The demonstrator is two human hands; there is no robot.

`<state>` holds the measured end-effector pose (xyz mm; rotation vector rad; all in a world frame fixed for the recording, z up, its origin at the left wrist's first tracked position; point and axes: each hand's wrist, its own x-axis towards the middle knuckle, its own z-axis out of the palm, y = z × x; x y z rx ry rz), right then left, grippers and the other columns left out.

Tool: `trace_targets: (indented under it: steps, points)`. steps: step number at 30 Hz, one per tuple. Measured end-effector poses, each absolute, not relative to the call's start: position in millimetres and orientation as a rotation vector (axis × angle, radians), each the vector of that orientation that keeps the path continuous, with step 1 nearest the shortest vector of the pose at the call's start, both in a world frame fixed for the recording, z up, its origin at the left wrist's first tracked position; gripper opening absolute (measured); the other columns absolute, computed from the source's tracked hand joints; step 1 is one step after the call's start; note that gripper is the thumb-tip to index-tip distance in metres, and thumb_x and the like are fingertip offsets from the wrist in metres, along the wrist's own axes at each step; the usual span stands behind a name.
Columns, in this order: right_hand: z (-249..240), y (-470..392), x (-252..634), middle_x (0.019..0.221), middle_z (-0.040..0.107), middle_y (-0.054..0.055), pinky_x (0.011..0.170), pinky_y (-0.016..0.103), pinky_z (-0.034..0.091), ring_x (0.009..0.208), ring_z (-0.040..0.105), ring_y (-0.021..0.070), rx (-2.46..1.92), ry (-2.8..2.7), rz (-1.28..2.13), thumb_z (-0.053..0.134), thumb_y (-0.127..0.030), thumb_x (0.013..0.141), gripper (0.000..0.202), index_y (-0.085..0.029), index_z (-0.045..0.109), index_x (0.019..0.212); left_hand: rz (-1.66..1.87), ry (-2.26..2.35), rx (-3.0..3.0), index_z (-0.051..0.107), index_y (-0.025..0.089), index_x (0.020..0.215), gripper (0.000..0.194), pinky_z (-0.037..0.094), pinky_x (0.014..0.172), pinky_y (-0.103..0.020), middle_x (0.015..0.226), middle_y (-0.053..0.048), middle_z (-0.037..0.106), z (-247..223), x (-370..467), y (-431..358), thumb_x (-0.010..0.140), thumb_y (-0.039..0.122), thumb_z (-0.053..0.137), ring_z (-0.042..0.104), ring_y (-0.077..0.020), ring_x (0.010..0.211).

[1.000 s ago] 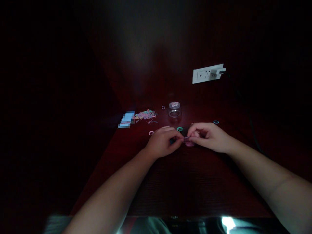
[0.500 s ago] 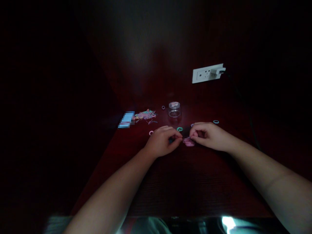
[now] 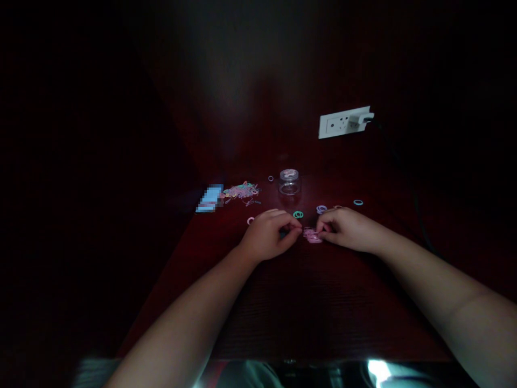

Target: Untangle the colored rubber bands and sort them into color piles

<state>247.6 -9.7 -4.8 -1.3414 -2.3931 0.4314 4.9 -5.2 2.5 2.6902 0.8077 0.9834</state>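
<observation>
A small bunch of pink bands point(image 3: 312, 235) lies on the dark red table point(image 3: 307, 302) between my two hands. My left hand point(image 3: 270, 233) is at the left of the bunch, thumb and forefinger tips pinched together; what they hold, if anything, is too small to tell. At the right of the bunch, my right hand point(image 3: 346, 229) has its fingers curled and its thumb tip touching the pink bands. Green rings point(image 3: 298, 214) and purple rings point(image 3: 321, 209) lie just beyond the hands.
Farther back stands a clear lidded jar point(image 3: 289, 184). A pile of coloured bands point(image 3: 242, 191) lies left of it, beside a blurred bright phone-like object point(image 3: 210, 198). A blue ring point(image 3: 358, 202) is at the right. On the wall is a socket point(image 3: 343, 123) with a plug and cable.
My right hand has shifted slightly right and down, uncovering the purple rings. My left hand has barely moved.
</observation>
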Motion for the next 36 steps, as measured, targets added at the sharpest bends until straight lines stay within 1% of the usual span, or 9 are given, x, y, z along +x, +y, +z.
trace_targets:
  steps: [7, 9, 12, 17, 19, 22, 25, 29, 36]
  points:
    - [-2.7, -10.8, 250.4, 0.063, 0.059, -0.002, 0.058, 0.026, 0.036, 0.057, 0.054, 0.0133, -1.409, -2.391, 0.398, 0.066, -0.019, 0.075, 0.007, -0.021, 0.07, 0.08, 1.058, 0.905, 2.735, 0.068, 0.02, 0.088, 0.012, 0.048, 0.077, -0.03, 0.081, -0.001, 0.069, 6.2, -7.6, 5.4, 0.09, 0.023, 0.056, 0.062, -0.0152, 0.077]
    - [-2.4, -11.4, 251.4, 0.062, 0.059, -0.002, 0.056, 0.026, 0.036, 0.056, 0.053, 0.0134, -1.388, -2.382, 0.429, 0.064, -0.019, 0.075, 0.008, -0.021, 0.069, 0.081, 1.115, 1.054, 2.728, 0.068, 0.02, 0.088, 0.014, 0.049, 0.079, -0.03, 0.084, -0.002, 0.071, 7.6, -17.8, 14.9, 0.09, 0.023, 0.055, 0.064, -0.0161, 0.08]
    - [-1.9, -12.4, 252.3, 0.063, 0.061, -0.002, 0.055, 0.026, 0.037, 0.056, 0.054, 0.0137, -1.346, -2.346, 0.511, 0.057, -0.02, 0.079, 0.008, -0.021, 0.065, 0.079, 1.199, 1.395, 2.627, 0.07, 0.02, 0.091, 0.016, 0.05, 0.082, -0.031, 0.087, -0.003, 0.073, 6.0, -36.5, 33.2, 0.09, 0.023, 0.055, 0.066, -0.0184, 0.084]
    - [-1.3, -12.6, 252.7, 0.067, 0.063, -0.001, 0.058, 0.026, 0.04, 0.059, 0.056, 0.0142, -1.335, -2.301, 0.526, 0.053, -0.021, 0.081, 0.01, -0.02, 0.063, 0.079, 1.131, 1.706, 2.441, 0.071, 0.019, 0.097, 0.022, 0.051, 0.09, -0.035, 0.103, -0.005, 0.074, -4.2, -59.9, 57.6, 0.09, 0.022, 0.049, 0.067, -0.0226, 0.096]
    - [-1.3, -13.3, 251.9, 0.065, 0.063, 0.0, 0.056, 0.026, 0.039, 0.058, 0.055, 0.0142, -1.346, -2.302, 0.552, 0.054, -0.024, 0.082, 0.011, -0.02, 0.062, 0.076, 1.097, 1.766, 2.393, 0.071, 0.02, 0.098, 0.023, 0.051, 0.091, -0.034, 0.105, -0.006, 0.074, -7.8, -62.8, 61.7, 0.09, 0.022, 0.049, 0.067, -0.023, 0.096]
    - [-0.9, -16.7, 247.9, 0.06, 0.061, 0.0, 0.052, 0.026, 0.036, 0.054, 0.051, 0.0139, -1.396, -2.341, 0.616, 0.059, -0.036, 0.083, 0.02, -0.02, 0.061, 0.071, 1.055, 1.807, 2.356, 0.071, 0.021, 0.098, 0.023, 0.052, 0.088, -0.033, 0.102, -0.005, 0.075, -10.6, -61.9, 62.9, 0.089, 0.024, 0.05, 0.068, -0.0226, 0.093]
    - [0.0, -21.6, 241.2, 0.06, 0.061, 0.0, 0.05, 0.026, 0.034, 0.053, 0.051, 0.0139, -1.47, -2.396, 0.605, 0.065, -0.045, 0.079, 0.026, -0.021, 0.063, 0.07, 1.029, 1.799, 2.367, 0.071, 0.021, 0.098, 0.022, 0.052, 0.086, -0.032, 0.098, -0.004, 0.075, -10.6, -58.3, 61.1, 0.088, 0.024, 0.052, 0.068, -0.0216, 0.091]
    - [-0.3, -24.0, 234.0, 0.063, 0.063, 0.0, 0.051, 0.025, 0.035, 0.055, 0.053, 0.0131, -1.525, -2.415, 0.535, 0.068, -0.039, 0.076, 0.02, -0.02, 0.064, 0.069, 1.003, 1.777, 2.354, 0.071, 0.021, 0.098, 0.022, 0.053, 0.083, -0.03, 0.09, -0.003, 0.074, -8.6, -54.6, 58.6, 0.086, 0.024, 0.053, 0.068, -0.0205, 0.086]
    - [-4.1, -22.5, 233.1, 0.063, 0.064, -0.001, 0.051, 0.024, 0.036, 0.054, 0.054, 0.0128, -1.535, -2.376, 0.558, 0.065, -0.03, 0.076, 0.012, -0.021, 0.065, 0.068, 1.024, 1.75, 2.344, 0.071, 0.021, 0.096, 0.02, 0.053, 0.082, -0.032, 0.086, -0.004, 0.074, -7.5, -53.9, 58.0, 0.085, 0.022, 0.054, 0.069, -0.0214, 0.083]
